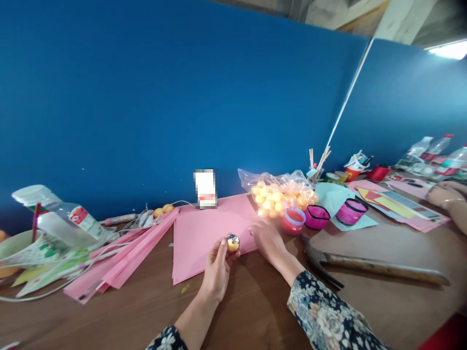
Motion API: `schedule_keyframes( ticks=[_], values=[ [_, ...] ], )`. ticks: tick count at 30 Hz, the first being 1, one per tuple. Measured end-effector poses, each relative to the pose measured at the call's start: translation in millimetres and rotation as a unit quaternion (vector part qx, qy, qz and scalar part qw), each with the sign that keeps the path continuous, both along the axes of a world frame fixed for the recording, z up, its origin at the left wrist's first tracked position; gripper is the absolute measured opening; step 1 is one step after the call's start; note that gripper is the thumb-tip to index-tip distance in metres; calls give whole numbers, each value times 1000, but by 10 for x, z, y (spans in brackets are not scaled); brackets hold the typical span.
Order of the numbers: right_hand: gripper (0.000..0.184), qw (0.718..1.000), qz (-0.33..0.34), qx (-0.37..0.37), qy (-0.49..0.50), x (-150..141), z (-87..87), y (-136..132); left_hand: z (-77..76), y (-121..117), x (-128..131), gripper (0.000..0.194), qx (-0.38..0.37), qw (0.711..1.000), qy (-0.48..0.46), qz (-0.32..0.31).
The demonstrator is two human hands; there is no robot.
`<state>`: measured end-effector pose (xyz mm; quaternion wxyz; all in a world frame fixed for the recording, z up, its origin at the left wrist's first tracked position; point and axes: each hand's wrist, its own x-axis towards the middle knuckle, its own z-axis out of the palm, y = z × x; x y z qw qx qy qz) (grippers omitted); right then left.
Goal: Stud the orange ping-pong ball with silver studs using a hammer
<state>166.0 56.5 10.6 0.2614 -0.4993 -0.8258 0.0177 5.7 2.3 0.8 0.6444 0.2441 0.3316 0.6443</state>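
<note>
"Left grip (218, 270) of yours: what does it have?"

"It pinches a shiny ball (233, 242) between thumb and fingers, silvery on top and golden below. I hold it at the fingertips, and behind it, just beyond my grip, lie the pink sheets (195, 243) on the table (127, 316)."

"And the right grip (268, 241)?"

"That one is blurred. I can see the back of my hand with the fingers reaching forward, near the right edge of the sheets, but I cannot tell whether they are pressed together or hold anything."

"What is closest to it?"

"Just beyond it sits a clear bag of yellow-orange balls (273, 199). Just to its right is a red cup (293, 224) with a pale purple rim, then two magenta pouches edged in black (316, 218). A hammer (379, 267) lies to the right of my right forearm."

"Anything on the other side?"

"Well to the left of my left grip are pink strips (134, 257), and past them a tilted plastic bottle (85, 221). Far off to the right of both my grips, another person's hand (443, 195) rests by some papers (397, 205)."
</note>
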Motion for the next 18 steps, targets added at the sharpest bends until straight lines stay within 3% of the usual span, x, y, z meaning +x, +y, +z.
schedule_keyframes(
  ticks=[6,18],
  values=[
    [26,987,-90,28,128,176,-35,-5,-7,-7,-1,30,-2,1000,-5,0],
    [24,989,-143,-6,38,203,9,-72,4,-6,0,29,-10,1000,-4,4]
  ],
)
